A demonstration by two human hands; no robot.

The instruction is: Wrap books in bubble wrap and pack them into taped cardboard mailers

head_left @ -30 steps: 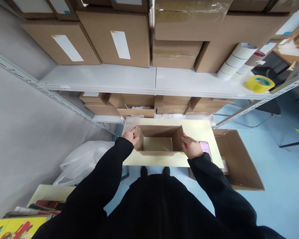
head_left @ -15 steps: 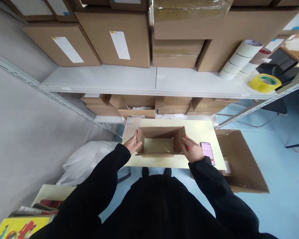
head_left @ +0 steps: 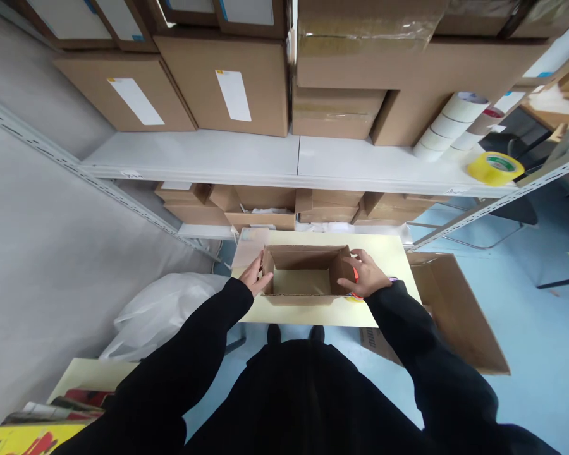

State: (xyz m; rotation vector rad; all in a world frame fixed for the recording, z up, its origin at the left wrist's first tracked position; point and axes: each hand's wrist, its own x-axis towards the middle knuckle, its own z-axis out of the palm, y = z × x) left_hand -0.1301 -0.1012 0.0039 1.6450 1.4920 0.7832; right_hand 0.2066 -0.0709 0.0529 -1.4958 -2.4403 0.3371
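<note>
A small cardboard box (head_left: 308, 255) with its top uncovered stands on the pale yellow table (head_left: 384, 253). At its left end my left hand (head_left: 253, 276) grips the wall, thumb by the inner edge and fingers outside. My right hand (head_left: 366, 275) is at the right end, thumb and fingers spread over the wall's edge. Between that hand and the box shows a red and yellow thing (head_left: 355, 295), mostly hidden, its kind unclear. A phone (head_left: 392, 279) peeks out from behind my right wrist.
Above the table's far side runs a white shelf (head_left: 246, 151) with large cartons (head_left: 265, 95), several white tape rolls (head_left: 450, 123) and a yellow tape roll (head_left: 495, 168). A big uncovered carton (head_left: 464, 309) is on the floor at right. A white plastic bag (head_left: 161, 309) lies at left.
My right hand has shifted its grip: its fingers have spread and the thumb now reaches over the box's right wall. The right wrist now covers most of the phone. My left hand stays put.
</note>
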